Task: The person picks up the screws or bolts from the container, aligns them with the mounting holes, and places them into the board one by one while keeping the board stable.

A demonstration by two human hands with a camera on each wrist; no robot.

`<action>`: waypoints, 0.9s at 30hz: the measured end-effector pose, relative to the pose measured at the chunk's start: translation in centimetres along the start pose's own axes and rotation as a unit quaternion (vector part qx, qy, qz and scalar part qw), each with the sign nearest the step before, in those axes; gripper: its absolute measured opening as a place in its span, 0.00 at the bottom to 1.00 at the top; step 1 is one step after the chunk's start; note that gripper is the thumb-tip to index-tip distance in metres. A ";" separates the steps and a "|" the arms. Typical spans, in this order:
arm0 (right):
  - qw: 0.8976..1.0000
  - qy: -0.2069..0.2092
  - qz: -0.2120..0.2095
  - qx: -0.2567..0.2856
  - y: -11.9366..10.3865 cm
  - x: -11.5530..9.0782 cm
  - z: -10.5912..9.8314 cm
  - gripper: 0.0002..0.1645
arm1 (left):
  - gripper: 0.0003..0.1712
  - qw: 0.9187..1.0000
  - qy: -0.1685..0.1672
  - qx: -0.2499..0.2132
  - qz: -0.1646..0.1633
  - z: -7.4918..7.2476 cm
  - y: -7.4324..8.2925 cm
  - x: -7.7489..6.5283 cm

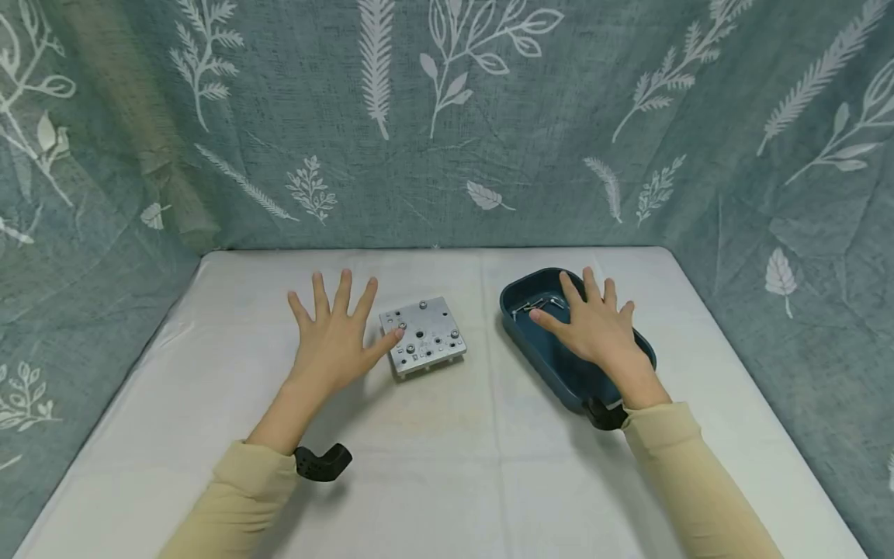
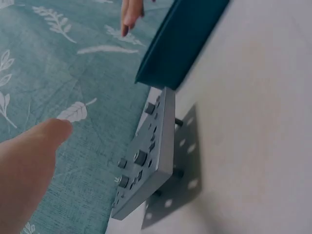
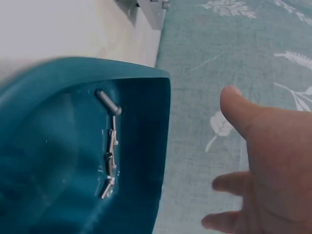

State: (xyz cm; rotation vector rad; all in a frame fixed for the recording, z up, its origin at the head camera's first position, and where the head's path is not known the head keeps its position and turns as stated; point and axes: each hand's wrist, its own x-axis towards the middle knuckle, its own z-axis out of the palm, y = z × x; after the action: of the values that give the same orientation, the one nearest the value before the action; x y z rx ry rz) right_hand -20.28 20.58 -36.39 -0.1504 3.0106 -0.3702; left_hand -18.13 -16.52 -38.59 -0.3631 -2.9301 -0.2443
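A square metal plate (image 1: pixel 434 320) with holes and several screws set in it lies on the white table; in the left wrist view the plate (image 2: pixel 168 141) is raised on short screw ends poking out below. My left hand (image 1: pixel 337 341) hovers at its left side with fingers spread, the thumb overlapping the plate's edge in the head view. Over the dark blue tray (image 1: pixel 538 361), my right hand (image 1: pixel 597 326) is held with spread fingers and nothing in it. Several small metal screws (image 3: pixel 111 156) lie along one end inside the tray.
White cloth covers the table (image 1: pixel 433 481), which ends at a far edge near a green leaf-patterned curtain (image 1: pixel 419 186). The curtain also hangs along both sides. A black wrist strap mount (image 1: pixel 323 463) sticks out by the left sleeve.
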 end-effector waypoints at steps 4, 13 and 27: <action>0.999 0.034 -0.025 0.023 0.4 0.2 0.1 0.57 | 0.54 0.999 0.014 -0.031 -0.003 0.5 0.5 -0.6; 0.956 0.097 -0.056 0.270 2.1 1.6 0.1 0.23 | 0.57 0.974 0.055 -0.217 -0.038 2.6 2.1 -2.5; 0.874 -0.034 0.037 0.484 1.9 6.8 1.1 0.21 | 0.45 0.894 0.117 -0.410 -0.141 7.1 4.6 -3.8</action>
State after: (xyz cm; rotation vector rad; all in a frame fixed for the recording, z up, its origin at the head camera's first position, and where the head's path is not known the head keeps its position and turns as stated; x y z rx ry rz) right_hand -27.09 21.41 -38.58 0.0415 2.3719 -1.7115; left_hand -14.43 -11.72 -45.63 0.0086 -2.4751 -1.4614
